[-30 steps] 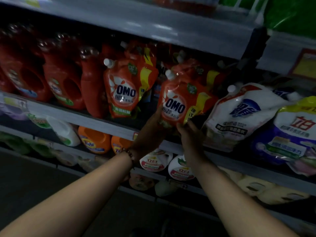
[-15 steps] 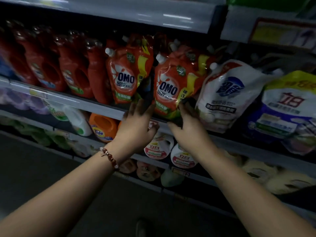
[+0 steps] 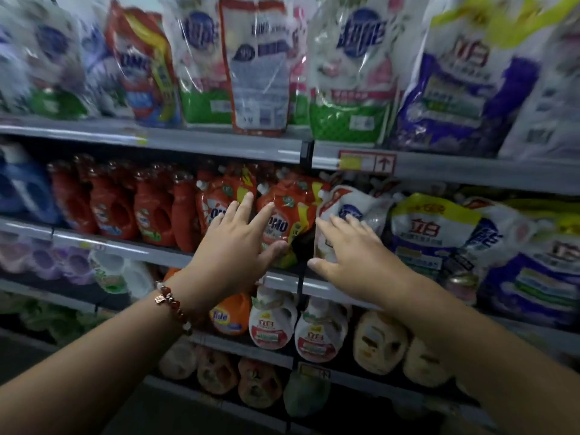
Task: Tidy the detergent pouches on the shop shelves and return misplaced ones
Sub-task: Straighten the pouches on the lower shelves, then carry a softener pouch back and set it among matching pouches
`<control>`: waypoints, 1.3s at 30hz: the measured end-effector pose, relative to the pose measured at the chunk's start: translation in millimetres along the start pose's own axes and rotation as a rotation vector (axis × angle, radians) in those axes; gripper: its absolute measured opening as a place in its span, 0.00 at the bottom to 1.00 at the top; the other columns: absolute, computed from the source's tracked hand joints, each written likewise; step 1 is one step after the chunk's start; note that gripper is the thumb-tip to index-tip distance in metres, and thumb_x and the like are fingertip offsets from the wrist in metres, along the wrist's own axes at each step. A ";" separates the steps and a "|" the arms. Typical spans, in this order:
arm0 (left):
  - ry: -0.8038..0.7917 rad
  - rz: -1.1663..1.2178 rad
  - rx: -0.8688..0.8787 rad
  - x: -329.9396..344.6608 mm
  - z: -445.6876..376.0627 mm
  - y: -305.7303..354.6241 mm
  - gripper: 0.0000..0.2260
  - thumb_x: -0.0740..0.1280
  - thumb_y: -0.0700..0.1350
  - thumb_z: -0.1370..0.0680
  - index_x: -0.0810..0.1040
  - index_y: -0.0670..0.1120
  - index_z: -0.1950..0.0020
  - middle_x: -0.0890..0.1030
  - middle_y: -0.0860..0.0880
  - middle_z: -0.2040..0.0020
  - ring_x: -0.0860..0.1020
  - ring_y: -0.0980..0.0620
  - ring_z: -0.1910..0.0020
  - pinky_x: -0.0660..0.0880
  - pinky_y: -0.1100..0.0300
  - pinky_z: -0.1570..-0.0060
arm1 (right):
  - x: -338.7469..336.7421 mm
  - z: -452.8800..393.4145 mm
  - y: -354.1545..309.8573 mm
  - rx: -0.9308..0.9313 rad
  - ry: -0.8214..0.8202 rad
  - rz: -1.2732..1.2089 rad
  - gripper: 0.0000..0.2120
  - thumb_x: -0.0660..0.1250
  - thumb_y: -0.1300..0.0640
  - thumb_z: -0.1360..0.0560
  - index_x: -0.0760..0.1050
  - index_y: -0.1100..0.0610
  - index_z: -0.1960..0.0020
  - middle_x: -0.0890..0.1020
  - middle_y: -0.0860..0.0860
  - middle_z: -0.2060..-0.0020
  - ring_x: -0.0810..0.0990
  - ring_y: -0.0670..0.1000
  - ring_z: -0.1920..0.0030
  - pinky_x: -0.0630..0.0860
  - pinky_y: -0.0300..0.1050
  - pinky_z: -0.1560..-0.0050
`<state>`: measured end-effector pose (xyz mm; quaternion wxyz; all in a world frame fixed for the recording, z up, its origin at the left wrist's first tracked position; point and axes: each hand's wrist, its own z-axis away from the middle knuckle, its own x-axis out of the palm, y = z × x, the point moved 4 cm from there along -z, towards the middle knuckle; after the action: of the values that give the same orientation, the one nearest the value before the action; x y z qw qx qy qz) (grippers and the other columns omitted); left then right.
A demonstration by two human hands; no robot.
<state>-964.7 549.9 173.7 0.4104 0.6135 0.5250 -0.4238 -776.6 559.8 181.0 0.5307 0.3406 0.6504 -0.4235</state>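
The two red-orange spouted OMO detergent pouches (image 3: 279,221) stand upright on the middle shelf (image 3: 150,251), seemingly tidied. The left hand (image 3: 238,246) rests flat-fingered against them; the right hand (image 3: 351,255), fingers spread, touches the slumped white blue-logo pouch (image 3: 354,208) alongside, probably next to straighten.

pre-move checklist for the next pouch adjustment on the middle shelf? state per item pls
1. Left hand free: ok, fingers spread flat over the red OMO pouch, gripping nothing.
2. Right hand free: ok, open, fingers lying on the white pouch.
3. Red OMO pouch upright: ok, spout up beside its twin.
4. White pouch upright: not ok, it leans left toward the OMO row.
5. White pouch in correct slot: cannot tell, shelf tags blurred.
6. Shelf edge unobstructed: ok.
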 end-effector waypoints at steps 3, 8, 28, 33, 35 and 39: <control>0.033 0.013 -0.004 -30.1 2.3 0.1 0.36 0.53 0.67 0.21 0.44 0.55 0.18 0.45 0.46 0.18 0.48 0.44 0.20 0.51 0.47 0.22 | -25.2 4.2 -8.0 -0.017 0.011 0.004 0.37 0.59 0.38 0.21 0.45 0.47 0.20 0.48 0.50 0.20 0.43 0.55 0.21 0.43 0.55 0.22; 0.034 0.006 -0.040 -71.2 -1.6 -3.1 0.36 0.54 0.67 0.21 0.44 0.54 0.19 0.45 0.50 0.18 0.46 0.47 0.19 0.50 0.47 0.22 | -68.7 4.5 -26.1 -0.083 0.022 0.027 0.37 0.60 0.39 0.21 0.46 0.47 0.20 0.49 0.51 0.20 0.44 0.55 0.21 0.43 0.54 0.22; 0.029 -0.174 -0.206 -186.7 -42.0 -143.1 0.37 0.55 0.70 0.22 0.52 0.53 0.19 0.57 0.47 0.19 0.59 0.46 0.22 0.61 0.50 0.25 | -159.2 -79.3 -146.1 -0.310 0.049 -0.026 0.32 0.61 0.45 0.19 0.51 0.47 0.21 0.57 0.48 0.22 0.54 0.52 0.22 0.54 0.52 0.23; 0.024 -0.223 -0.267 -196.8 -19.8 -230.0 0.35 0.54 0.68 0.21 0.53 0.54 0.19 0.56 0.49 0.19 0.58 0.47 0.21 0.60 0.52 0.26 | -144.2 -133.6 -234.4 -0.392 0.023 -0.033 0.32 0.62 0.46 0.20 0.52 0.47 0.21 0.57 0.47 0.22 0.58 0.52 0.24 0.58 0.50 0.24; 0.018 -0.270 -0.309 -206.0 -8.7 -275.6 0.33 0.54 0.68 0.21 0.54 0.56 0.19 0.57 0.50 0.19 0.60 0.47 0.22 0.62 0.52 0.27 | -133.5 -157.0 -279.9 -0.445 0.020 -0.039 0.33 0.63 0.45 0.21 0.52 0.48 0.21 0.58 0.48 0.22 0.58 0.51 0.24 0.58 0.50 0.25; 0.024 -0.341 -0.409 -229.8 16.2 -372.0 0.32 0.54 0.67 0.20 0.56 0.55 0.19 0.60 0.48 0.20 0.62 0.47 0.23 0.63 0.53 0.29 | -116.3 -202.0 -376.6 -0.547 0.037 -0.059 0.35 0.64 0.43 0.22 0.53 0.48 0.21 0.59 0.48 0.22 0.59 0.52 0.24 0.58 0.50 0.25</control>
<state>-1355.8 508.1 365.6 0.4424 0.4252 0.7004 -0.3646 -1170.2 590.7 381.9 0.5783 0.1730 0.7599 -0.2411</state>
